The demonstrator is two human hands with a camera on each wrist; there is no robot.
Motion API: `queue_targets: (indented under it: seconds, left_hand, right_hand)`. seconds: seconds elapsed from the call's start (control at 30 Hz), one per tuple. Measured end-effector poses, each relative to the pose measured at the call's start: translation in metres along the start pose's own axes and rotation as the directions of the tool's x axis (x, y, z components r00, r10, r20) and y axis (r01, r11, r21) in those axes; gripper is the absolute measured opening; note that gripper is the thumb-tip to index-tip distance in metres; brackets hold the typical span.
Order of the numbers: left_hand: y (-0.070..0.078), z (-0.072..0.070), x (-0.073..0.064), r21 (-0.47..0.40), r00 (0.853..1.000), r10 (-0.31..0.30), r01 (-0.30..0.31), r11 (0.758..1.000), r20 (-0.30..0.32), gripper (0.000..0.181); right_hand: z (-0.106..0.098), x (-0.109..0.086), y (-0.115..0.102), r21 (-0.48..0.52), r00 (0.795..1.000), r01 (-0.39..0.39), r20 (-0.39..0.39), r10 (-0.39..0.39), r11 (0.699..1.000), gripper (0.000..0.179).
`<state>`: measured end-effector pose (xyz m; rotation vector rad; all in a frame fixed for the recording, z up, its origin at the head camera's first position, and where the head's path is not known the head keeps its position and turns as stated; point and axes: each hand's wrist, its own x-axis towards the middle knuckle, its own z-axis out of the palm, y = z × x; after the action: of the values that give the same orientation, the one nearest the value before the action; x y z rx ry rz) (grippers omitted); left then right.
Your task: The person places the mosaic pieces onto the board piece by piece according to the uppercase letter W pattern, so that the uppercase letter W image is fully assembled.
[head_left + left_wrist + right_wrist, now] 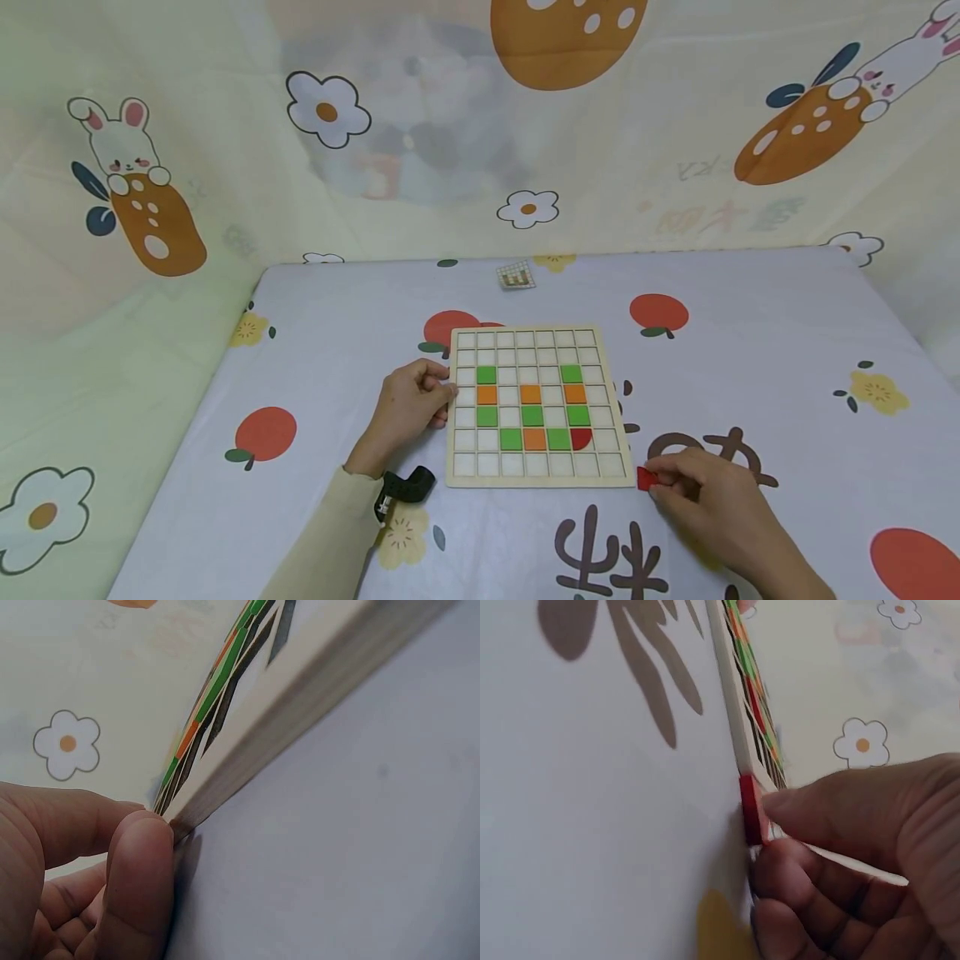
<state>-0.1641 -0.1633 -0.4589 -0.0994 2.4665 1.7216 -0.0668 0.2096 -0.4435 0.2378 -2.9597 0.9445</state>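
A wooden grid board (pixel 540 482) lies flat on the table, with green tiles (pixel 487 375) and orange tiles (pixel 530 394) in some of its cells. One dark red tile (pixel 581 438) with a rounded corner sits in the second row from the near edge. My left hand (pixel 408 404) pinches the board's left rim between thumb and forefinger; the left wrist view shows the thumb (pixel 142 862) against the rim. Just off the near right corner, my right hand (pixel 708 500) holds a small red tile (pixel 751 810) between thumb and fingers, beside the board's edge.
A small card (pixel 516 276) with a printed grid pattern lies at the back of the table. The tablecloth (pixel 337 333) bears printed fruit, flowers and lettering. A patterned curtain (pixel 435 225) rises behind the table, and a black strap device (pixel 405 485) is on the left wrist.
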Motion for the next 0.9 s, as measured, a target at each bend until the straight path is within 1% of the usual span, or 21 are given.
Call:
queue_targets:
  seconds: [0.07,0.23,0.4,0.47,0.53,0.7,0.77,0.83,0.9]
  left_hand:
    - [0.001,0.0,0.0,0.001,1.0,-0.003,0.003,1.0,-0.001,0.02]
    - [0.003,0.0,-0.002,0.0,1.0,-0.005,0.005,1.0,0.0,0.021]
    - [0.004,0.0,-0.002,0.002,1.0,-0.003,0.003,1.0,0.0,0.021]
    - [0.004,0.0,-0.002,0.002,1.0,-0.002,0.002,1.0,-0.001,0.021]
    - [0.004,0.0,-0.002,0.003,1.0,-0.002,0.002,1.0,-0.002,0.021]
    - [0.004,0.0,-0.002,0.007,1.0,-0.007,0.007,1.0,-0.004,0.021]
    - [0.004,0.0,-0.002,0.008,1.0,-0.008,0.008,1.0,-0.004,0.021]
    - [0.004,0.0,-0.002,0.005,1.0,-0.008,0.008,1.0,-0.004,0.021]
    - [0.004,0.0,-0.002,0.003,1.0,-0.006,0.006,1.0,-0.004,0.021]
  right_hand:
    - [0.001,0.002,-0.002,-0.005,1.0,-0.014,0.016,0.014,1.0,0.026]
    - [0.002,0.009,-0.007,-0.03,0.994,-0.06,0.09,0.062,0.998,0.025]
    - [0.001,0.012,-0.012,-0.028,0.987,-0.105,0.123,0.108,0.994,0.024]
    - [0.0,0.012,-0.012,-0.008,0.986,-0.115,0.117,0.116,0.993,0.022]
    - [0.0,0.01,-0.011,0.018,0.989,-0.109,0.102,0.107,0.994,0.021]
    - [0.0,0.007,-0.006,0.075,1.0,-0.016,0.02,0.014,0.997,0.022]
    - [0.0,0.005,-0.005,0.09,1.0,-0.007,0.0,0.007,0.996,0.025]
    - [-0.001,0.004,-0.005,0.114,0.999,-0.038,0.012,0.037,0.993,0.023]
    - [-0.003,0.004,-0.005,0.136,0.994,-0.105,0.049,0.099,0.985,0.019]
